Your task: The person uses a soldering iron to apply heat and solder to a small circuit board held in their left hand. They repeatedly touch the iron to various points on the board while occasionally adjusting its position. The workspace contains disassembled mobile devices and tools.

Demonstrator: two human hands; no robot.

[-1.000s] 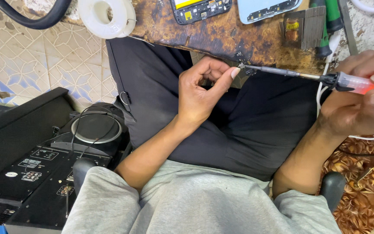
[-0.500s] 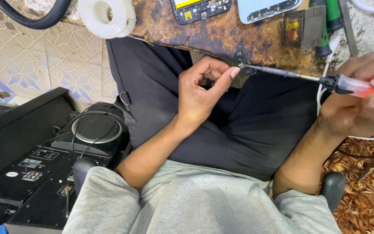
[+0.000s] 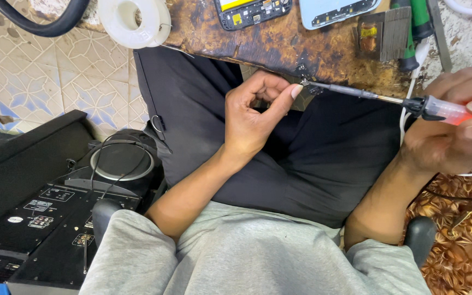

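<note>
Soldering iron held at the bench edge, tip brought to a small part pinched in the other hand.

The soldering iron (image 3: pixel 411 104) is gripped by its translucent red handle in the right hand (image 3: pixel 454 131), fingers clenched around it; the thin metal shaft is pointed left, over the lap, along the scorched wooden bench (image 3: pixel 258 43). The left hand (image 3: pixel 255 117) is closed in a pinch at the tip; a tiny part (image 3: pixel 304 83) appears to be held there, though it is too small to identify. The iron is judged light and stiff, to be taken only by the handle. No container is seen; a white spool (image 3: pixel 132 22) and two opened phones (image 3: pixel 252 11) are laid on the bench.
</note>
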